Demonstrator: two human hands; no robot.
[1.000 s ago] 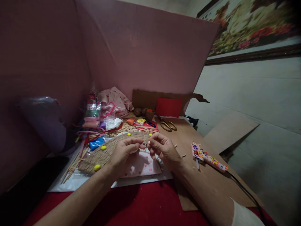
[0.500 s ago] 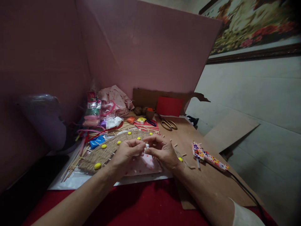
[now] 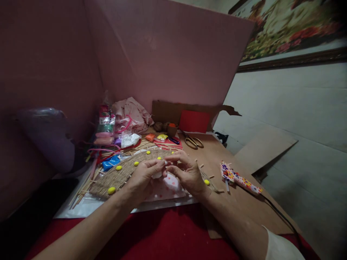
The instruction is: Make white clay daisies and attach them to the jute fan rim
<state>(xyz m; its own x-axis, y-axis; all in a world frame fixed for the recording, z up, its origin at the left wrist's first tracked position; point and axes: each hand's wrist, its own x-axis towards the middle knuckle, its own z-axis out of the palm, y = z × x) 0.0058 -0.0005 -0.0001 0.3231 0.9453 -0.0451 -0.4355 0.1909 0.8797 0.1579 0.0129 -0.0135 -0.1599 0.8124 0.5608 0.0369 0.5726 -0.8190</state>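
My left hand (image 3: 149, 173) pinches a small lump of white modelling clay (image 3: 166, 163) between thumb and fingertips. Another pale bit shows below those fingers. My right hand (image 3: 185, 171) is close beside it, fingers curled and thumb bent in; what lies between them, if anything, is hidden. Under both hands lies a fan-shaped piece wound with brown twine (image 3: 105, 182), small sticks poking from its edge. Several yellow ovals, one a yellow dot (image 3: 111, 190), sit on it. Pink spotted cloth (image 3: 165, 191) covers its lower middle.
A glue gun (image 3: 238, 178) in flowered wrap lies on cardboard (image 3: 217, 148) at right, its cord trailing forward. Scissors (image 3: 193, 142) lie behind. Clay packets (image 3: 105, 128), a blue packet (image 3: 110, 163) and thin sticks (image 3: 80, 196) crowd the left. A pink panel (image 3: 168, 54) stands behind.
The fingertips of my two hands have drawn slightly apart, and less of the white clay shows between them. The camera view has shifted a little.
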